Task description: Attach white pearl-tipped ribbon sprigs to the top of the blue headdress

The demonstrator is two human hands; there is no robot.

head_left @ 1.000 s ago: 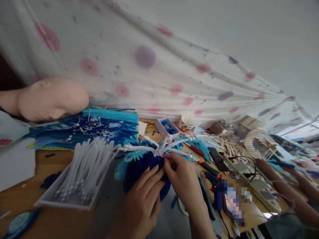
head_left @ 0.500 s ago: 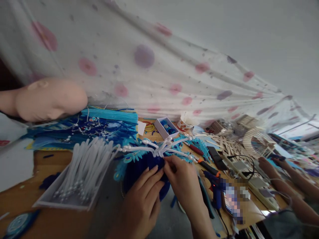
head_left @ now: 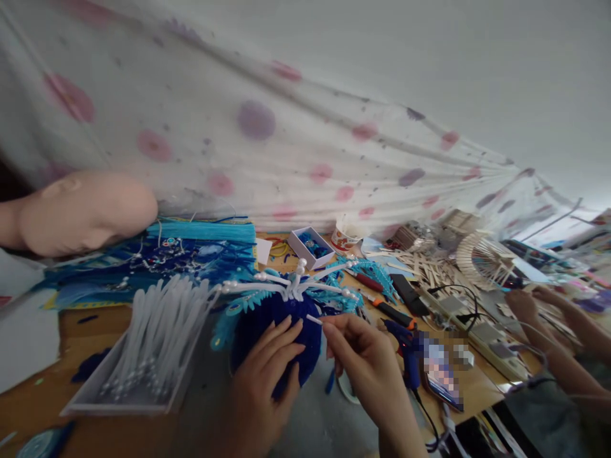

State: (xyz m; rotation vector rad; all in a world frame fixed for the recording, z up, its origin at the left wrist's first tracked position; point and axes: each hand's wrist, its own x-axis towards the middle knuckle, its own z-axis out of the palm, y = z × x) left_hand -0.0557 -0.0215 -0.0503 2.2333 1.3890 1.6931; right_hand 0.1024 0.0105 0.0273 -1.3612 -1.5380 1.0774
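Note:
A dark blue velvet headpiece, rounded like a cap, sits in front of me. White padded stems tipped with pearl beads fan out from its top, above turquoise feather-shaped pieces. My left hand grips the headpiece from the near side, fingers over the velvet and thumb at its lower right. Between the thumb and fingertips of my right hand is a thin white stick, pointing left just over the velvet. Whether its tip touches the velvet, I cannot tell.
Left stands an open box of white beaded stems; behind it lie a mannequin head and blue tassels. At right are a blue glue gun, a phone, a power strip and another person's hands.
My right hand has drawn back to the right from the base of the white stems, and the thin white stick now shows in its fingers. My left hand stays on the headpiece. The camera view has shifted slightly.

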